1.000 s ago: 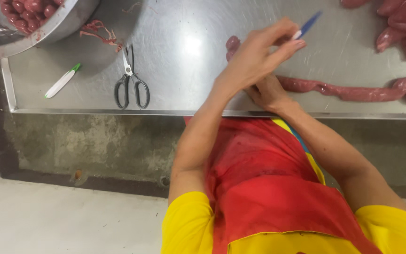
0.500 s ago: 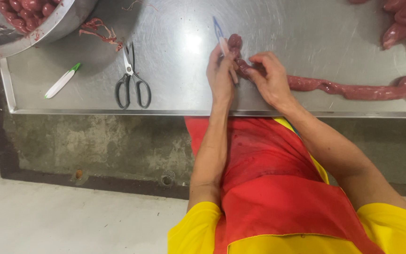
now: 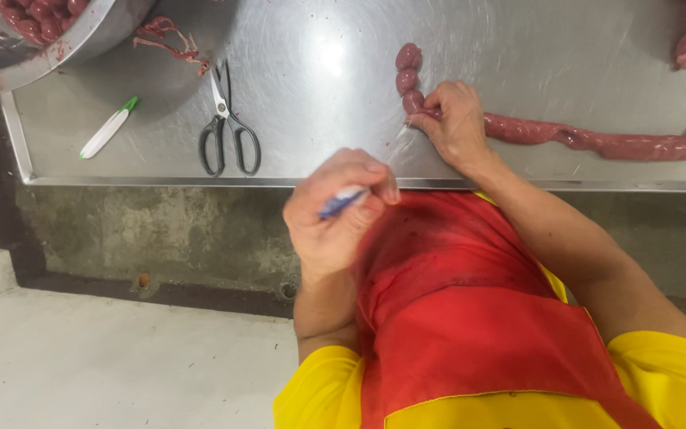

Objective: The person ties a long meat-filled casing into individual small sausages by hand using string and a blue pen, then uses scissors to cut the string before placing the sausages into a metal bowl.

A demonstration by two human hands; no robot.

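Packages: I see none in front of me.
Labels: none on anything in view.
Signs: none.
Screens: none.

Stainless steel worktop (image 3: 319,48) carries black-handled scissors (image 3: 228,127), white pen with green cap (image 3: 109,127), metal bowl (image 3: 81,40) of meat pieces, reddish scraps (image 3: 170,41), and a long sausage link (image 3: 581,141) across the right side.
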